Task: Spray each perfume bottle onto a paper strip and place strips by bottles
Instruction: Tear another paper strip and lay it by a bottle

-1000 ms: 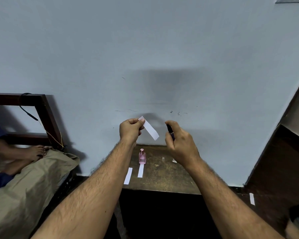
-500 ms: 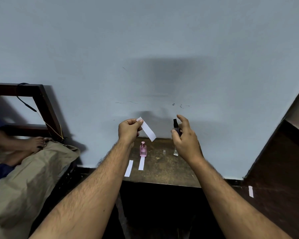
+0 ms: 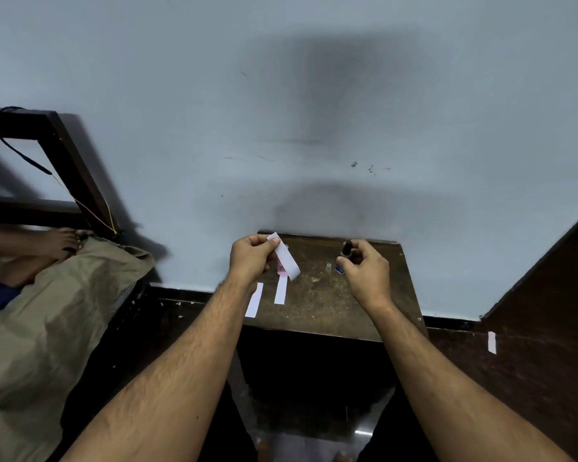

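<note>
A pale blue wall (image 3: 281,95) fills most of the view, with a small dark wooden worktop (image 3: 331,305) set against its foot. My left hand (image 3: 251,258) hovers over the worktop's left part, thumb and forefinger pinching the top end of a white paper strip (image 3: 286,258) that slants down to the right. My right hand (image 3: 367,273) is curled around a small dark perfume bottle (image 3: 345,253) with a black sprayer, low over the worktop's back right. Two more strips (image 3: 280,292) lie flat at the left; a pink bottle (image 3: 281,268) stands half hidden behind the held strip. A tiny clear cap (image 3: 328,266) sits beside the dark bottle.

The risks, as I judge them: the limp strip could brush and topple the pink bottle, or the dark bottle could land on its loose cap.
</note>
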Demonstrator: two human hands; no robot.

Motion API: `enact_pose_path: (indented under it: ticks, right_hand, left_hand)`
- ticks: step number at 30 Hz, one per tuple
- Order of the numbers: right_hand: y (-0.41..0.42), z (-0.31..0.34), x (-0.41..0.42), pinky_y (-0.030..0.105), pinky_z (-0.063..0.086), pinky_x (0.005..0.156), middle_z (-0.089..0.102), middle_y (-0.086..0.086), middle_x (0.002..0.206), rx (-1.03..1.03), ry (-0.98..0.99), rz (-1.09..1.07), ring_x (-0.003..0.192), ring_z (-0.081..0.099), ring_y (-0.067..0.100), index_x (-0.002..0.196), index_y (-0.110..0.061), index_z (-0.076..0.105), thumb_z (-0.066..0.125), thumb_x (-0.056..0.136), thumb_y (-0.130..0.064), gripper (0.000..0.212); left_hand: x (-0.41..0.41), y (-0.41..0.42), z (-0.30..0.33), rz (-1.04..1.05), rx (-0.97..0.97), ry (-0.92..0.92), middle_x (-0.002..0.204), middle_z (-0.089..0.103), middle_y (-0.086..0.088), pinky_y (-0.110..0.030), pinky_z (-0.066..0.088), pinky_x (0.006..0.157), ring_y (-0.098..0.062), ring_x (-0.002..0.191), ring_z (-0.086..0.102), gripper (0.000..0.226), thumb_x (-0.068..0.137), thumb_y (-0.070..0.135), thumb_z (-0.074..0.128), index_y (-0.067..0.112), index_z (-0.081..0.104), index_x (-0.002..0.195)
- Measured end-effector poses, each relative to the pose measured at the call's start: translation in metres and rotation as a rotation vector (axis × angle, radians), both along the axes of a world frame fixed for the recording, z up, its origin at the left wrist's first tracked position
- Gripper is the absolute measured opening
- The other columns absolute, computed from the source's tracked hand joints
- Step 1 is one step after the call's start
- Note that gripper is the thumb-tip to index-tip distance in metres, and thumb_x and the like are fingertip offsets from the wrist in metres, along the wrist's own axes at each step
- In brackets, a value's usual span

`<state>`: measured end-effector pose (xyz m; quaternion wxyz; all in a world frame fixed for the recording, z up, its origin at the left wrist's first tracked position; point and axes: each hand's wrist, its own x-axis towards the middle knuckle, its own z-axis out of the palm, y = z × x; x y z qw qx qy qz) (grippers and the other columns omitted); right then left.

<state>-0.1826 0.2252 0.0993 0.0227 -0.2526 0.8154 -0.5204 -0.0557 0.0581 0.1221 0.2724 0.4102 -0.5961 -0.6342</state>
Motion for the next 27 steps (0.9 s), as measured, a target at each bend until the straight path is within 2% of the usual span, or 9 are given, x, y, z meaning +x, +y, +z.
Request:
enact_pose_path:
  ticks: [4, 7, 9, 13, 15, 20, 27]
  right_hand:
    - [-0.017, -0.028, -0.014, 0.008, 0.045, 0.069, 0.069, -0.008, 0.083, 0.055, -0.035, -0.034, 0.078, 0.064, 0.007, 0.097, -0.017, 0.071, 0.073, 0.078, -0.011, 0.020]
    - [-0.031, -0.050, -0.027, 0.023, 0.052, 0.078, 0.071, -0.007, 0.087, 0.125, -0.074, -0.048, 0.082, 0.066, 0.009, 0.099, -0.021, 0.070, 0.075, 0.079, -0.016, 0.021]
    - [-0.039, -0.063, -0.035, 0.031, 0.055, 0.084, 0.073, -0.003, 0.092, 0.141, -0.091, -0.052, 0.087, 0.068, 0.013, 0.101, -0.020, 0.070, 0.075, 0.079, -0.016, 0.023]
    - [-0.053, -0.084, -0.048, 0.032, 0.054, 0.088, 0.073, 0.003, 0.097, 0.204, -0.101, -0.050, 0.093, 0.067, 0.018, 0.102, -0.015, 0.069, 0.072, 0.081, -0.011, 0.022]
    - [-0.060, -0.092, -0.053, 0.033, 0.054, 0.087, 0.072, 0.002, 0.096, 0.233, -0.112, -0.038, 0.091, 0.066, 0.018, 0.100, -0.015, 0.068, 0.071, 0.082, -0.010, 0.019]
    - [-0.078, -0.106, -0.062, 0.030, 0.053, 0.083, 0.070, 0.002, 0.092, 0.287, -0.081, 0.010, 0.088, 0.065, 0.018, 0.099, -0.014, 0.066, 0.070, 0.084, -0.009, 0.017]
    - [-0.090, -0.117, -0.067, 0.029, 0.050, 0.085, 0.071, 0.005, 0.104, 0.375, -0.044, 0.042, 0.096, 0.065, 0.020, 0.108, -0.016, 0.065, 0.069, 0.086, -0.012, 0.023]
  left_hand:
    - [-0.002, -0.009, -0.025, -0.018, 0.043, -0.037, 0.077, 0.071, -0.001, -0.021, 0.039, 0.048, -0.009, 0.062, 0.062, 0.006, 0.089, 0.015, 0.068, 0.015, 0.069, 0.084]
    - [-0.007, -0.016, -0.044, -0.018, 0.068, -0.069, 0.078, 0.071, -0.002, -0.022, 0.040, 0.049, -0.007, 0.059, 0.063, 0.004, 0.089, 0.016, 0.069, 0.014, 0.069, 0.087]
    - [-0.010, -0.020, -0.055, -0.030, 0.076, -0.096, 0.078, 0.071, -0.003, -0.018, 0.037, 0.044, -0.005, 0.058, 0.064, 0.004, 0.090, 0.016, 0.068, 0.013, 0.069, 0.089]
    - [-0.017, -0.026, -0.076, -0.052, 0.099, -0.132, 0.083, 0.071, -0.007, -0.013, 0.036, 0.040, -0.012, 0.068, 0.064, 0.008, 0.090, 0.015, 0.067, 0.014, 0.067, 0.083]
    - [-0.020, -0.029, -0.084, -0.057, 0.103, -0.144, 0.084, 0.070, -0.008, -0.012, 0.036, 0.041, -0.011, 0.066, 0.062, 0.011, 0.091, 0.015, 0.066, 0.014, 0.067, 0.080]
    - [-0.025, -0.036, -0.097, -0.094, 0.088, -0.172, 0.084, 0.069, -0.008, -0.017, 0.038, 0.049, -0.009, 0.066, 0.060, 0.016, 0.093, 0.014, 0.063, 0.017, 0.066, 0.077]
    - [-0.028, -0.044, -0.110, -0.141, 0.085, -0.203, 0.083, 0.069, -0.005, -0.026, 0.040, 0.060, -0.010, 0.068, 0.059, 0.015, 0.094, 0.014, 0.061, 0.015, 0.068, 0.081]
